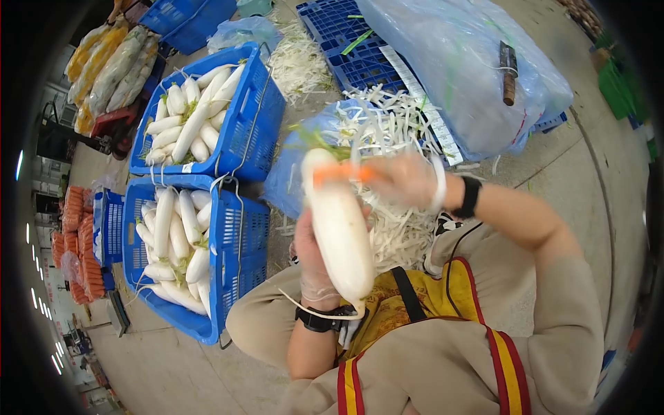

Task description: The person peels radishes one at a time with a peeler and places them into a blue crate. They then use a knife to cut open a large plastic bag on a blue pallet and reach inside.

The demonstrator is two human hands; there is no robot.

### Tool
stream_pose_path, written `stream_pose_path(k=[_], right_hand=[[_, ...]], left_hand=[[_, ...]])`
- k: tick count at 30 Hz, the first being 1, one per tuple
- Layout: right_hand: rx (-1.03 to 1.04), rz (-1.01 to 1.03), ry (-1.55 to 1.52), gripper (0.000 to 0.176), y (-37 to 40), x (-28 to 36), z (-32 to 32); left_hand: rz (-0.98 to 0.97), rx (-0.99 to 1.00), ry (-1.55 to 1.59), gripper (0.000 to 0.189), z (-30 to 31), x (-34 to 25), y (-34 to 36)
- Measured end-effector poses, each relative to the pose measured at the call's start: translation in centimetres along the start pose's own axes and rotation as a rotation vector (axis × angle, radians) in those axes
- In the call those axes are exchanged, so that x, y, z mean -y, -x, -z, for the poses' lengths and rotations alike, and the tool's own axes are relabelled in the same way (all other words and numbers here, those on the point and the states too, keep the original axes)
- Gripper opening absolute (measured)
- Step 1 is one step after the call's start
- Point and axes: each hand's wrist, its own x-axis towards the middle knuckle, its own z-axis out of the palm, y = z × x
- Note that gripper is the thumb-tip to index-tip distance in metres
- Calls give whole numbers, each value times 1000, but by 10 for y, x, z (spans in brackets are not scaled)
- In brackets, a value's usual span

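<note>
A large white daikon radish point(339, 235) lies tilted in front of me, its leafy green end up and its thin root tail down by my left wrist. My left hand point(315, 259), in a thin clear glove, is closed round it from beneath, its fingers partly hidden. Near the leafy end, my right hand point(408, 181) grips an orange peeler point(342, 173) against the radish; hand and tool are smeared by motion. Below and behind them spreads a pile of white peel strips point(394, 238), partly on a blue plastic bag point(294, 169).
On my left stand two blue crates of daikon, one farther point(266, 117) and one nearer point(238, 270). A blue pallet point(321, 34) lies ahead, with a big plastic bag point(449, 69) and a dark-bladed knife point(508, 72) on it. Orange sacks point(79, 242) stand far left.
</note>
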Motion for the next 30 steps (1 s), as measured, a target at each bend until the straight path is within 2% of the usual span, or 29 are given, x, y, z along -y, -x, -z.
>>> stream_pose_path(k=[2,3,4,5,7,8,10,12,13,14,16,17,19,20,22,25,26,28,29,30], right_hand=[[97,305,-158,19,18,25,-3],[92,303,-161,19,17,24,-7],[70,268,-109,18,18,20,-13],[49,229,-53,17,19,15,-19],[-8,37,125,18,-1,-18,-16],[-7,32,133,18,-4,-35,-12],[-62,-148,111,20,-17,-46,0],[61,-117,3,22,-2,-16,9],[14,168,-89,23,5,-4,7],[17,174,-94,23,12,12,5],[183,299,-177,21,23,34,3],[174,288,-180,21,20,32,-1],[223,24,139,18,2,9,-2],[226,20,148,18,-3,-11,-2],[-21,-106,201,22,-17,-39,-1],[78,-108,27,21,-1,-9,7],[123,155,64,17,10,-6,5],[112,414,-212,7,15,33,9],[106,413,-212,7,13,31,6],[110,304,-146,9,13,24,1]], left_hand=[[-19,58,108,54,6,-9,0],[-63,11,119,51,2,-10,3],[-99,-35,128,47,1,-10,5],[-46,-80,98,49,9,-9,3],[25,-13,43,52,10,4,5],[80,48,-8,54,8,12,8],[102,29,-3,54,4,15,7],[40,150,44,56,10,10,1],[-29,80,133,58,3,5,0],[-37,77,133,58,5,1,1],[-58,100,82,53,14,-7,5],[-56,112,54,50,17,-8,8],[21,104,56,53,14,1,7],[84,92,61,56,12,8,7],[92,58,71,55,7,18,8],[14,-12,5,56,0,10,11],[-49,-1,-8,56,3,3,12],[-111,12,-31,56,12,-6,12],[-71,57,-32,58,20,-8,10],[-24,105,-32,59,25,-8,10]])
